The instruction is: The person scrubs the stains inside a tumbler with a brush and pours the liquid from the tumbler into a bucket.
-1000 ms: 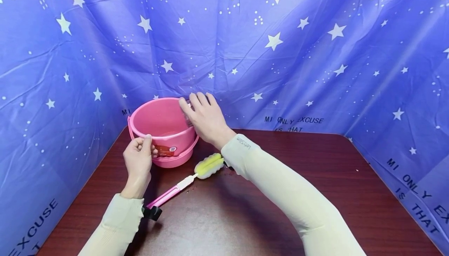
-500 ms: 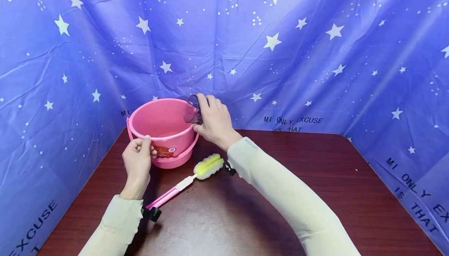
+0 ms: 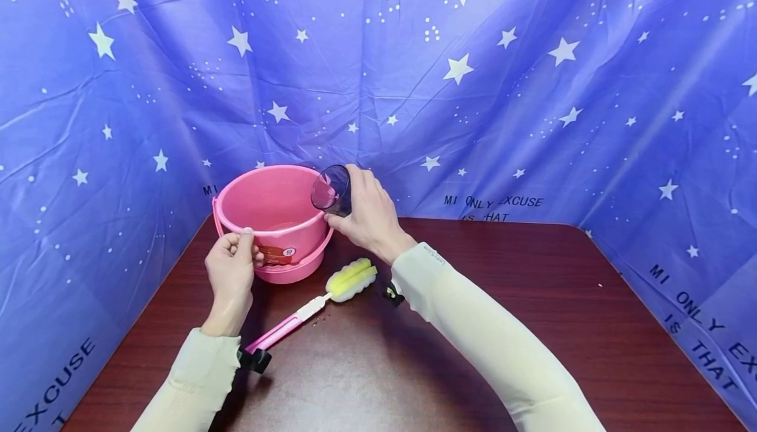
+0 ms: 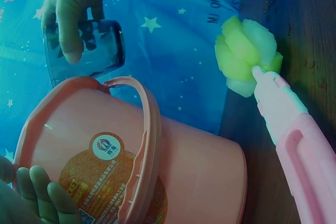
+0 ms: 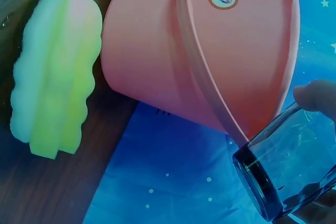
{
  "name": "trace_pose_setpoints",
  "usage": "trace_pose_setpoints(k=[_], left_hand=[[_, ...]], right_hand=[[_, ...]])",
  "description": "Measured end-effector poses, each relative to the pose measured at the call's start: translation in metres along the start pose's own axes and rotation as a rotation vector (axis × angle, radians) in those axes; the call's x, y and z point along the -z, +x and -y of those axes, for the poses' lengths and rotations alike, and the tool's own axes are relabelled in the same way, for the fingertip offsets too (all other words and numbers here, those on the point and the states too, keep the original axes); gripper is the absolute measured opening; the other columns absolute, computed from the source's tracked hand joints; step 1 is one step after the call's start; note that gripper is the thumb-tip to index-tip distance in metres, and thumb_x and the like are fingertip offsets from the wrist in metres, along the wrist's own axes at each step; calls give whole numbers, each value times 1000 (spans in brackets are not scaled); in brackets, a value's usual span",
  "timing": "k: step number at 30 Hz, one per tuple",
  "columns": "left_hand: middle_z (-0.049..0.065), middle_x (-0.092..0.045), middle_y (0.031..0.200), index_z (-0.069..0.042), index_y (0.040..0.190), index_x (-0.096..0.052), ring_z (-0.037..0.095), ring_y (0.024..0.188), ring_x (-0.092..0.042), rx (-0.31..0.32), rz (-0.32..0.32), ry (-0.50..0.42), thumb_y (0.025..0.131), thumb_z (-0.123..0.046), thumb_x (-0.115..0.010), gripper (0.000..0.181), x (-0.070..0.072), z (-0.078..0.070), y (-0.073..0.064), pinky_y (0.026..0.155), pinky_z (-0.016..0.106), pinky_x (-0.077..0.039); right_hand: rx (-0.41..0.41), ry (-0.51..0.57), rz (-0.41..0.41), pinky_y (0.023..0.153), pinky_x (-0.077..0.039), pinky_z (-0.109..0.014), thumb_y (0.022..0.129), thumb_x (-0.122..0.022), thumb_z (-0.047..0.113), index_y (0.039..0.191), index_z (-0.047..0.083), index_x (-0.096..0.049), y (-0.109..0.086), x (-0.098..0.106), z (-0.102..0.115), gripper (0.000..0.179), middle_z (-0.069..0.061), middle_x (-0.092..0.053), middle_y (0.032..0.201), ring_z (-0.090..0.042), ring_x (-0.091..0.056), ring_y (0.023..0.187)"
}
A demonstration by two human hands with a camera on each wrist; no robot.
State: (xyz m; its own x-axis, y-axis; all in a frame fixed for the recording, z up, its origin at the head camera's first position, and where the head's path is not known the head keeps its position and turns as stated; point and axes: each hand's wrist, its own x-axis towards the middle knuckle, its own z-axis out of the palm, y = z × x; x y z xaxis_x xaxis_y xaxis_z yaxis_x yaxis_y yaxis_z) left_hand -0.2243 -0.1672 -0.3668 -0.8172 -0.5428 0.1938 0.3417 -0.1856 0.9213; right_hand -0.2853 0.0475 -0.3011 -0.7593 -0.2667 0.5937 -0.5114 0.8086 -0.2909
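Note:
A pink plastic bucket (image 3: 304, 242) stands on the table, its handle hanging down around it and a brown-orange label on its near side. My left hand (image 3: 232, 271) pinches its near rim between thumb and fingers. At the right of that rim, a clear dark-tinted glass (image 3: 337, 196) is in my right hand (image 3: 375, 215), thumb on one side and fingers round the other. The glass is tilted, its mouth towards the bucket's opening. In the right wrist view, the thick base of the glass (image 5: 257, 182) overlaps the bucket handle (image 5: 202, 66).
A bottle brush with a yellow and white sponge head (image 3: 351, 281) and a pink handle (image 3: 278, 332) lies in front of the bucket, near my left wrist. Small drops (image 3: 319, 320) dot the dark wood table (image 3: 473, 327). A blue star-patterned cloth (image 3: 378, 77) hangs behind and at both sides.
My right hand has drawn the glass back to the right, from over the bucket's inside to its right rim, turning it so its mouth shows more. The left hand stays on the rim.

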Motion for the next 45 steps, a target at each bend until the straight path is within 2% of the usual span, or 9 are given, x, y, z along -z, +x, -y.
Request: trace_pose_setpoints(k=[9, 18, 27, 34, 45], left_hand=[[-2, -56, 54, -5, 71, -53, 5, 44, -55, 1, 2, 0, 91, -12, -63, 23, 0, -1, 0, 47, 18, -48], [-2, -56, 54, -4, 72, -54, 5, 45, -55, -2, 5, 9, 91, -15, -64, 24, 0, -1, -1, 48, 18, -48], [-2, -56, 55, -4, 74, -54, 5, 47, -55, 6, 13, 7, 91, -16, -64, 24, 1, -1, -1, 48, 18, -49], [-1, -55, 53, -3, 72, -53, 5, 44, -54, -4, -1, 13, 91, -12, -63, 23, -1, 0, -1, 46, 19, -48], [-2, -55, 54, -5, 71, -53, 5, 45, -54, -6, -4, -1, 91, -14, -64, 24, -1, 1, -1, 47, 18, -48]], right_hand=[[-73, 76, 15, 88, -47, -42, 68, -81, 42, 137, 13, -35, -7, -3, -5, 88, -9, -51, 119, -23, -51, 108], [-92, 137, -8, 95, -43, -40, 69, -80, 43, 138, 11, -35, -15, -6, -13, 88, -9, -49, 124, -22, -49, 113], [-118, 186, -19, 93, -43, -37, 67, -79, 42, 136, 12, -36, -26, -6, -17, 87, -9, -48, 124, -21, -50, 111], [-171, 237, -20, 86, -46, -39, 65, -78, 40, 135, 13, -37, -38, -6, -21, 85, -8, -49, 120, -19, -50, 104], [-225, 248, -31, 89, -46, -41, 65, -78, 39, 136, 14, -36, -52, -10, -32, 86, -6, -47, 122, -20, -51, 108]])
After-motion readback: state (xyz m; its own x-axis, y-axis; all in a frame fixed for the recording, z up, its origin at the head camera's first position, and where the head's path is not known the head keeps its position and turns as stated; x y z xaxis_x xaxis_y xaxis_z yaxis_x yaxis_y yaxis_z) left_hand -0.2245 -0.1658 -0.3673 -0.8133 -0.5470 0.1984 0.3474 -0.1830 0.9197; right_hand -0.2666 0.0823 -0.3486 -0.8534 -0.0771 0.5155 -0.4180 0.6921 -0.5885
